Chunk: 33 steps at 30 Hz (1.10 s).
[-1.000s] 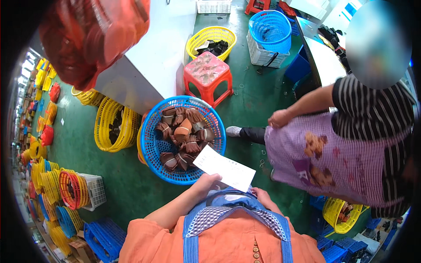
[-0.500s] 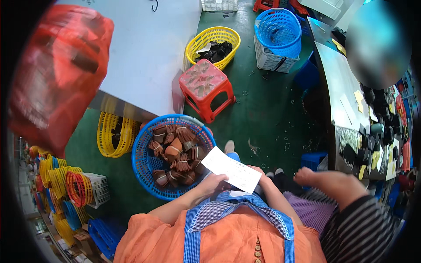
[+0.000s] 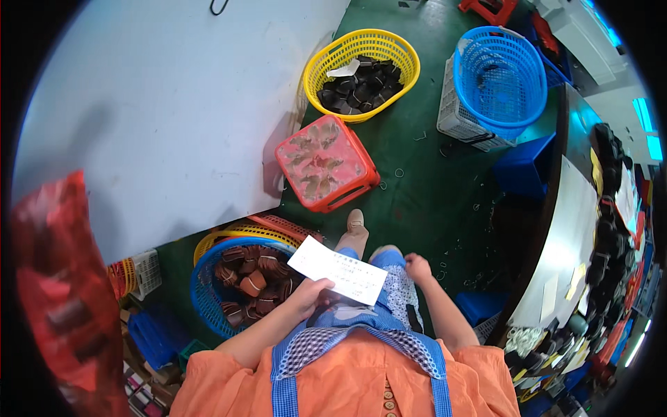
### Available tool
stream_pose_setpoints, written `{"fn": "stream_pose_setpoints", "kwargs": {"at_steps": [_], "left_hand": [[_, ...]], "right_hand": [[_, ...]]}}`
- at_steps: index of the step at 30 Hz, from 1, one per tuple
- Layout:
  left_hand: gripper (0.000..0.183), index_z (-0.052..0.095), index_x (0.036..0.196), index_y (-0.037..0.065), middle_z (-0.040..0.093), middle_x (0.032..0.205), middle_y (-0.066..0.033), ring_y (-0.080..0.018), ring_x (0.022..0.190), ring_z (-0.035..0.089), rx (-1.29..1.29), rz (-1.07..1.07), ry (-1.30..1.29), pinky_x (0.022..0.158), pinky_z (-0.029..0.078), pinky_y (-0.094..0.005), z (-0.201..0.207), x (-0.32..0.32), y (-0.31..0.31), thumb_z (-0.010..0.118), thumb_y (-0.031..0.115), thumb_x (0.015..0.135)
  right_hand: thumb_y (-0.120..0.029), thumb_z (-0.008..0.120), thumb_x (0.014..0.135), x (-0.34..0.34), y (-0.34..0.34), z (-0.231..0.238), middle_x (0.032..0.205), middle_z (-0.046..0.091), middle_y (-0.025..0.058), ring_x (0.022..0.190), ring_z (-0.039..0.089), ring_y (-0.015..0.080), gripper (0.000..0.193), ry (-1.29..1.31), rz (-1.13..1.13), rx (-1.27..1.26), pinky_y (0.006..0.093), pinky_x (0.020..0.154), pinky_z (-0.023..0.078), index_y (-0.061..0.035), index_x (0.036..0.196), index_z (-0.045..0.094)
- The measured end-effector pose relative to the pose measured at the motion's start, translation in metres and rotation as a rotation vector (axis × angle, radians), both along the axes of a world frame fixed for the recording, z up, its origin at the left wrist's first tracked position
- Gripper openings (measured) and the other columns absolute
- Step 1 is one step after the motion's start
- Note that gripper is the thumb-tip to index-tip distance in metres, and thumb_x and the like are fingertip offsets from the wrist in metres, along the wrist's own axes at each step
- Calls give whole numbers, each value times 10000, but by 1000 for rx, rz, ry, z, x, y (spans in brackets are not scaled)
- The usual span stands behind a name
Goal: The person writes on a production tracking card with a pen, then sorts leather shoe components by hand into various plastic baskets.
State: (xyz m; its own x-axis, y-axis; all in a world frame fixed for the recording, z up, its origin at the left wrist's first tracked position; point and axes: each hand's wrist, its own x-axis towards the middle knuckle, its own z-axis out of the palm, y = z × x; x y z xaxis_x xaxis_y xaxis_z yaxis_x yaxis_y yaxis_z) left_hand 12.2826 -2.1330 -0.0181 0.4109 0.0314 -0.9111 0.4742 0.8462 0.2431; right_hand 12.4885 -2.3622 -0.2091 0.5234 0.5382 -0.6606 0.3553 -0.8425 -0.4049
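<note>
In my left hand (image 3: 313, 297) is a white paper slip (image 3: 340, 267) with print and handwriting on it. The thumb lies on top of the slip at its lower left edge; the other fingers are hidden beneath. My right hand (image 3: 417, 270) is apart from the paper, by my right thigh, its fingers curled in and nothing seen in them. Close to my left forearm stands a blue plastic basket (image 3: 201, 297) filled with brown bundled pieces (image 3: 253, 281), some tied with pale bands.
Ahead stand a red stool (image 3: 323, 163) and a yellow basket (image 3: 313, 73) of black pieces. A pale table (image 3: 174, 125) fills the left, with a red bag (image 3: 62, 292) near it. On the right are a blue basket (image 3: 497, 118) on a crate and a cluttered workbench (image 3: 556, 236).
My right hand has let go of the paper slip and moved right. The view has shifted as I stepped forward. The person in striped sleeves on the right has left the view.
</note>
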Motion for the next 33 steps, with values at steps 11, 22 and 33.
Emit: {"fn": "stream_pose_setpoints", "kwargs": {"at_steps": [11,22,33], "left_hand": [[300,449,1071,-24,587,871,-130,-178,614,563,-137,611,348,464,412,-255,-29,54,-25,486,66,787],[238,535,966,5,587,799,-87,-216,688,565,-152,754,694,588,465,-340,-47,142,-54,515,121,758],[406,391,1145,-17,560,961,-159,-243,770,565,-244,626,612,629,459,-338,-38,151,-20,481,89,764]], "right_hand": [[-103,451,816,193,271,-144,807,597,77,618,586,152,262,731,-585,96,257,511,466,-47,1061,523],[-164,482,850,215,463,-287,1176,458,111,1057,464,290,364,1056,-1336,297,477,932,298,-52,1179,375],[-67,594,686,342,417,-259,811,551,90,705,556,229,235,706,-1387,272,382,590,477,-45,903,507]]}}
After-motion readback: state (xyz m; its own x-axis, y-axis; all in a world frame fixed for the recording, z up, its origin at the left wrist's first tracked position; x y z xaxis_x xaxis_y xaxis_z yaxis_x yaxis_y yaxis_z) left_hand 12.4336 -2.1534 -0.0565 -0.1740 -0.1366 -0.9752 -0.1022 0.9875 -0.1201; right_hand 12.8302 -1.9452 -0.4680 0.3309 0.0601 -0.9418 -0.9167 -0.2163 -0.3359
